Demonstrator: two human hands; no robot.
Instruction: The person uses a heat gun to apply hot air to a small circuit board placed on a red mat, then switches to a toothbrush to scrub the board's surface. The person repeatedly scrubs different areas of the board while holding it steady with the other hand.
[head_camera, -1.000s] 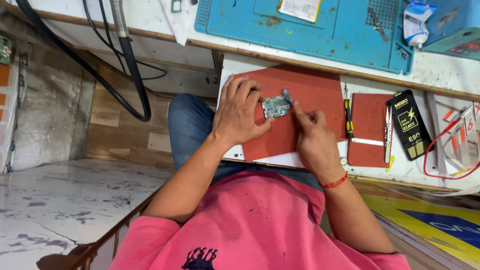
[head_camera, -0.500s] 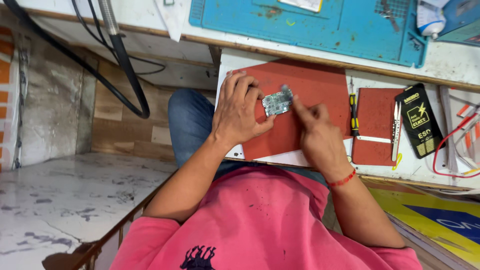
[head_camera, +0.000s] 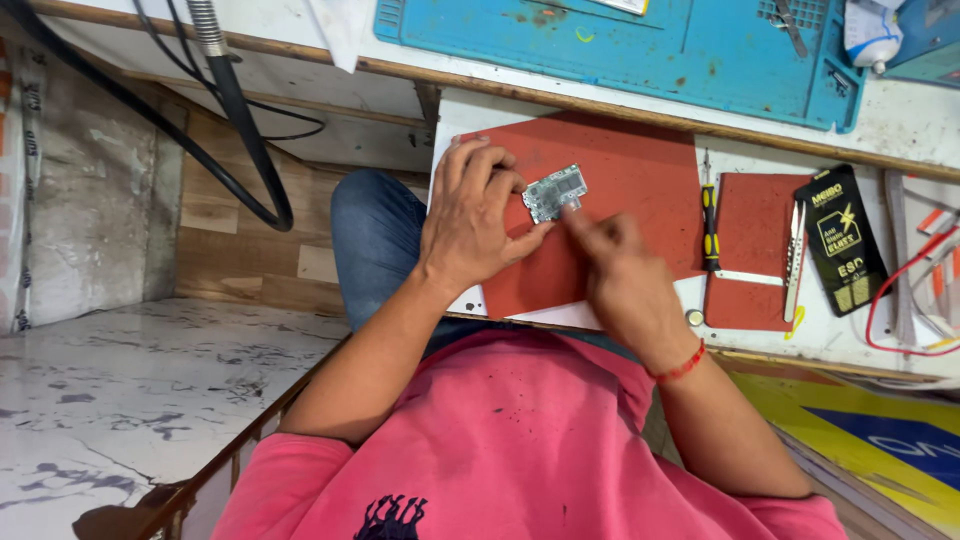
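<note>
Circuit board (head_camera: 555, 192) long axis left-right, slightly tilted; left hand (head_camera: 478, 215) fingers pinch it; right hand (head_camera: 620, 275) forefinger touches.

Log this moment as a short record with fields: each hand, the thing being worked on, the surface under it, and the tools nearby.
left hand: fingers pin the circuit board's left edge against the mat
right hand: forefinger pressed on the board's right corner
circuit board: small, greenish grey, lying flat
red mat: large, under the board, on a white table
small red mat: to the right of the large one
screwdriver: black and yellow handle, between the two mats
tweezers: on the small mat's right edge
blue work mat: farther back on the table
</note>
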